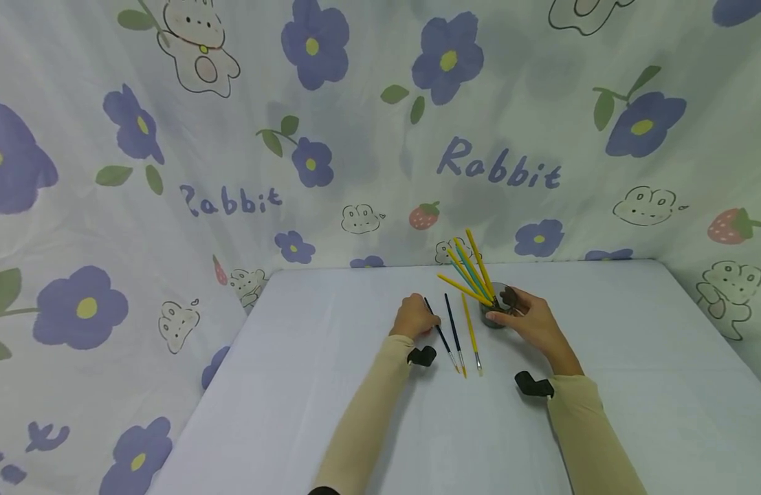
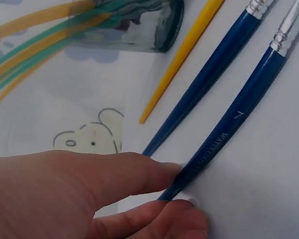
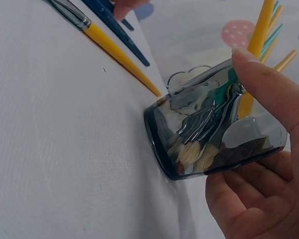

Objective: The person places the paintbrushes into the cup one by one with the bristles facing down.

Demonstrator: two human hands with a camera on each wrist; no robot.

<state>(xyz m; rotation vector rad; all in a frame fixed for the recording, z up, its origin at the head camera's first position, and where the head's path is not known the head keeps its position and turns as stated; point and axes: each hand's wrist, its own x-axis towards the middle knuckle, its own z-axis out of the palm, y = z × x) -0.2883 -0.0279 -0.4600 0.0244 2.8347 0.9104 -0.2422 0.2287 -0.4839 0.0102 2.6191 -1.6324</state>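
Note:
My left hand (image 1: 415, 317) pinches the handle end of a dark blue paintbrush (image 2: 224, 129) between thumb and fingers. Lettering and a 7 show on that brush. Beside it lies another dark blue paintbrush (image 1: 453, 323), then a yellow paintbrush (image 1: 470, 323), both with bristles toward me. In my right hand (image 1: 531, 317) is a grey see-through glass (image 3: 189, 124), gripped with the thumb near the rim and fingers on the far side. Several yellow and green paintbrushes (image 1: 473, 268) stand in the glass, bristles down, their handles fanned out above the rim.
A white cloth (image 1: 281, 385) covers the table. Behind the table's back edge hangs a curtain (image 1: 355, 137) printed with purple flowers, rabbits and strawberries. Dark wrist pieces (image 1: 533, 385) sit at both beige sleeves (image 1: 374, 412).

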